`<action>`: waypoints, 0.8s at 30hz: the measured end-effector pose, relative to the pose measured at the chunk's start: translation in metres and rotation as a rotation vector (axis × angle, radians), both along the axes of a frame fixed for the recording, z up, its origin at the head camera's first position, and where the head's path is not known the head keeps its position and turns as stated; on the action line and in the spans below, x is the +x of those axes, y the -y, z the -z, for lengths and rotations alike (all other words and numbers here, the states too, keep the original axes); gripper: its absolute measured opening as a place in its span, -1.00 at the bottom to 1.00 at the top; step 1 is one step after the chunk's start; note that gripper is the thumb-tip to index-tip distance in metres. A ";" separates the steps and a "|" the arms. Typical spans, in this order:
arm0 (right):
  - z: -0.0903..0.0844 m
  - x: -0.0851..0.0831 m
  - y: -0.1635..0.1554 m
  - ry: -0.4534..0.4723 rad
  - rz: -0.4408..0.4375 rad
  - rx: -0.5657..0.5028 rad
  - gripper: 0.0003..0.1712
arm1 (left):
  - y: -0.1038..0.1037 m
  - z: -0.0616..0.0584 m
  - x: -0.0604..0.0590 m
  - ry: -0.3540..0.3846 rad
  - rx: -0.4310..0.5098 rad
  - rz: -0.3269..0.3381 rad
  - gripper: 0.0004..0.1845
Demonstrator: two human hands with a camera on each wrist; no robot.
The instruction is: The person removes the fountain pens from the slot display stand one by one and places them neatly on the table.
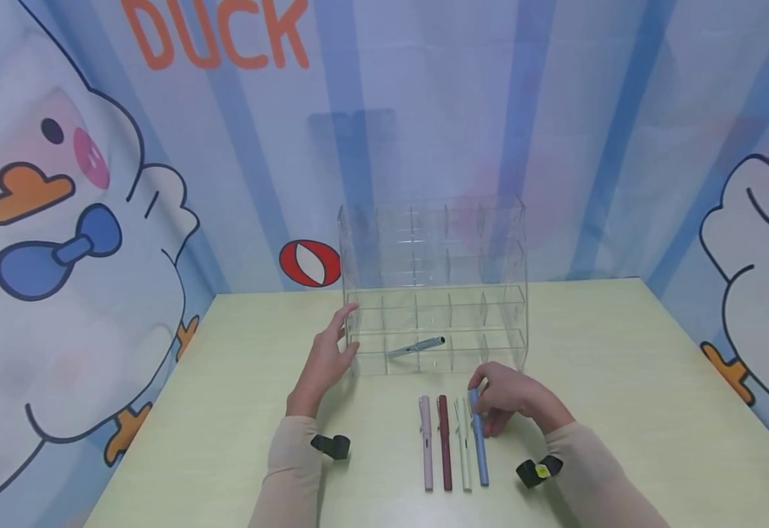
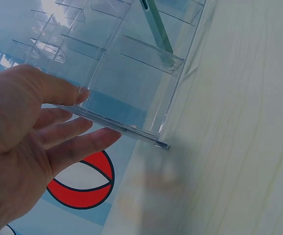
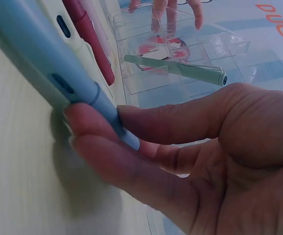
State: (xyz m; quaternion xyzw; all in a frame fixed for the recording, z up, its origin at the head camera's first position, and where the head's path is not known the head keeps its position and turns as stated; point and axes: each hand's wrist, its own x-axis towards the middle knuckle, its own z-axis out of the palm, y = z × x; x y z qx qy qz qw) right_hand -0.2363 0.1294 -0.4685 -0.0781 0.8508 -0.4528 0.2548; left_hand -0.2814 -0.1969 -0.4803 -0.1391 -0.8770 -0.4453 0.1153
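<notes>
One pen (image 1: 416, 346) already lies slantwise in a bottom-row cell of the clear rack (image 1: 433, 286), which stands near the table's (image 1: 622, 381) far edge; by my reading that makes one stored and four to go. Those four lie side by side toward the near edge: a pink pen (image 1: 427, 444), a dark red pen (image 1: 444, 443), a pale green pen (image 1: 465, 447) and a blue pen (image 1: 479, 440). The right hand (image 1: 509, 400) pinches the blue pen's far end between thumb and fingertips (the right wrist view shows the tip caught there, the barrel apparently down on the table), so this second pen looks just about picked up, not yet lifted clear. The left hand (image 1: 328, 359) is spread with straight fingers at the rack's left wall, seemingly steadying it; the left wrist view puts the fingers against or just beside the acrylic edge, and I cannot tell which. Hard to make out: the rack's upper cells, since the clear dividers blend into the striped backdrop, so whether anything sits higher up is uncertain, though nothing shows. Both forearms are cut off at the lower frame edge, and the pale green pen nearly vanishes against the table.
</notes>
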 end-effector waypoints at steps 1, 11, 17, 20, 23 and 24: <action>0.000 0.001 0.001 -0.010 -0.001 0.020 -0.68 | 0.000 0.000 0.000 -0.001 0.001 0.001 -0.22; -0.003 0.007 0.006 -0.055 -0.017 0.139 -0.74 | 0.000 0.000 0.002 0.032 0.004 -0.012 -0.20; -0.005 0.009 0.006 -0.088 -0.023 0.167 -0.71 | 0.000 0.000 0.001 0.022 0.003 -0.004 -0.20; -0.005 0.009 0.006 -0.104 -0.028 0.175 -0.71 | 0.000 -0.001 0.001 0.021 0.002 -0.001 -0.21; -0.004 0.008 0.005 -0.104 -0.028 0.169 -0.69 | 0.000 -0.001 0.000 0.027 -0.001 -0.007 -0.21; -0.004 0.008 0.005 -0.107 -0.030 0.165 -0.69 | 0.000 -0.001 0.000 0.031 -0.002 -0.010 -0.21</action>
